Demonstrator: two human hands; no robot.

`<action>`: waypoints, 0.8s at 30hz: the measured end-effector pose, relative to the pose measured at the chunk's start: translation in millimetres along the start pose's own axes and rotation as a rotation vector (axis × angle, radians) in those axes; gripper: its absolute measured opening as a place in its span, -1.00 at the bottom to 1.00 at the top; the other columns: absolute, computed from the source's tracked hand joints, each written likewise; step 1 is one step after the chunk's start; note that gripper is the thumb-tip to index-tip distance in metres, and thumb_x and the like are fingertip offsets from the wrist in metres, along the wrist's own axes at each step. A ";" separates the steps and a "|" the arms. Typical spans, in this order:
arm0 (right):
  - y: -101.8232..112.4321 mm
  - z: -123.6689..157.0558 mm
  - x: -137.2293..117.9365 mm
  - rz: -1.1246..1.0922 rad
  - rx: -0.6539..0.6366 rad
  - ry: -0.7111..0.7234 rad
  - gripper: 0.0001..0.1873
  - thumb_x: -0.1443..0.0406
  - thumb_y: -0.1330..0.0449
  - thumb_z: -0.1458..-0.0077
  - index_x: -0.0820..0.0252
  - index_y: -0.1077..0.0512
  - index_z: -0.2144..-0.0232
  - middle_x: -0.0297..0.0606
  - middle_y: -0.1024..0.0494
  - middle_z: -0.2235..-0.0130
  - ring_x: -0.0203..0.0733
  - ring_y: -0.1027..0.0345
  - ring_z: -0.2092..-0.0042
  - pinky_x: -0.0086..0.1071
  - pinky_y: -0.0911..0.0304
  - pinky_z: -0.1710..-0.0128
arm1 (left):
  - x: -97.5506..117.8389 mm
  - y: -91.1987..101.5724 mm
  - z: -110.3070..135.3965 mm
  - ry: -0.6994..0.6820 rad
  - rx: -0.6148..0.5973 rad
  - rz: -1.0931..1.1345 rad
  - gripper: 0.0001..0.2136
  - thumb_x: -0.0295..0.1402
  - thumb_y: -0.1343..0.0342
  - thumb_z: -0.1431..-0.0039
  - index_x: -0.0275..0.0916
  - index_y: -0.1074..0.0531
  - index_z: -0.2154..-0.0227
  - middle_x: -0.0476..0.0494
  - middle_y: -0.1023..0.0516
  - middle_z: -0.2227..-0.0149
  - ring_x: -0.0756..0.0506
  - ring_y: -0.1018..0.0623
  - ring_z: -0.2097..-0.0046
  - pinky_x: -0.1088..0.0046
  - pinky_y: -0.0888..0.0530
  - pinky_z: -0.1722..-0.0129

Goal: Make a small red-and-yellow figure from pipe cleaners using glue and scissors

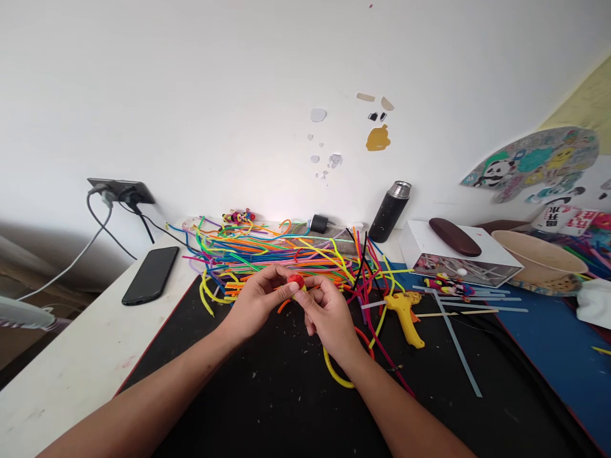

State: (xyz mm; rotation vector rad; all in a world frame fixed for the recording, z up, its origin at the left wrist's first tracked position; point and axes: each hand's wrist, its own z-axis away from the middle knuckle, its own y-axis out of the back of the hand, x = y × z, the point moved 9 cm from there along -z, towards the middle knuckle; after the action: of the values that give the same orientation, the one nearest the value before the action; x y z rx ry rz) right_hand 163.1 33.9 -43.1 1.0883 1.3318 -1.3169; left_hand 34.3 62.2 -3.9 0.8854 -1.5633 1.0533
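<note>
My left hand point(260, 299) and my right hand point(327, 312) meet above the black mat point(267, 394), fingers pinched together. Between their fingertips sits a small red coiled piece point(296, 279) with an orange pipe cleaner tail point(283, 306) hanging below it. Both hands grip that piece. Just behind them lies a big tangled heap of coloured pipe cleaners point(267, 251). A yellow pipe cleaner loop point(334, 372) lies on the mat under my right wrist.
A yellow glue gun point(405, 310) and clear glue sticks point(458, 346) lie to the right. A black phone point(151, 275) rests at the left, a black flask point(390, 212) at the back, and a white box point(458, 254) and beige bowl point(539, 261) far right.
</note>
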 end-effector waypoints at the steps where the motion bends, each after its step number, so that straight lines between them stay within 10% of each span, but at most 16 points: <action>1: 0.2 -0.1 0.0 0.001 0.001 0.001 -0.58 -0.03 -0.35 -0.17 0.13 -0.38 0.18 -0.62 -0.28 0.63 -0.42 -0.11 0.70 -0.51 0.01 0.68 | -0.4 0.1 0.0 0.000 -0.003 0.000 -0.76 -0.21 -0.43 -0.14 -0.24 -0.54 0.28 -0.02 -0.60 0.31 -0.05 -0.57 0.24 0.43 -0.50 0.15; 24: -1.3 0.2 0.0 -0.001 -0.007 -0.010 -0.57 -0.05 -0.34 -0.16 0.12 -0.37 0.20 -0.62 -0.28 0.63 -0.40 -0.11 0.70 -0.50 0.04 0.68 | -1.9 0.7 0.7 0.036 0.023 0.002 -0.70 -0.17 -0.45 -0.10 -0.24 -0.50 0.32 -0.04 -0.60 0.32 -0.08 -0.57 0.26 0.38 -0.50 0.16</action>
State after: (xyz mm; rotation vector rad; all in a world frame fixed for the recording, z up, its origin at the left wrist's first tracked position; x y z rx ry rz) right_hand 161.9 33.6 -42.9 1.0745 1.3286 -1.3155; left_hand 33.9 61.9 -5.9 0.8763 -1.5245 1.0851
